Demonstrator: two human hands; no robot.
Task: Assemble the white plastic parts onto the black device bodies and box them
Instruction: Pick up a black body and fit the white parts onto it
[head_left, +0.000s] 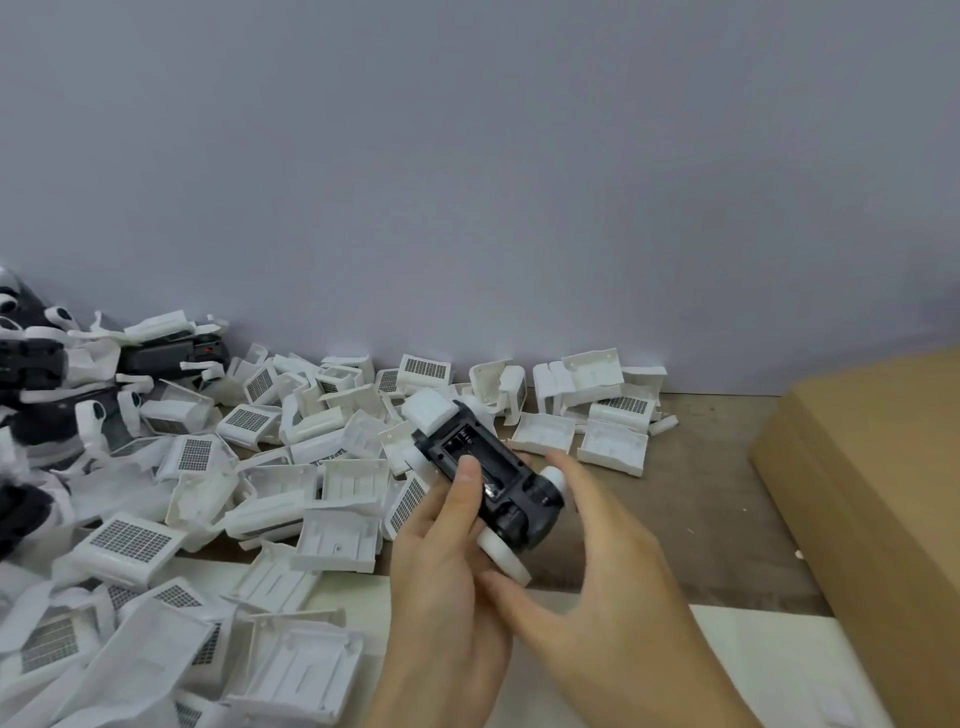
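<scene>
the right hand (597, 561) reaches in from below, fingers spread loosely, fingertips near the black device body (488, 467). the left hand (447, 561) grips that body, thumb pressed on top. left of the body lies a heap of white plastic parts (218, 499); right of it, a cardboard box (872, 488).

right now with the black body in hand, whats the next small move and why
Probably close the right hand onto the black body to steady it. The left hand already grips it, thumb across the open underside, and a white part sits on its far end. The right hand's fingers are spread beside it, holding nothing. Whether that part is fully seated I can't tell.
</scene>
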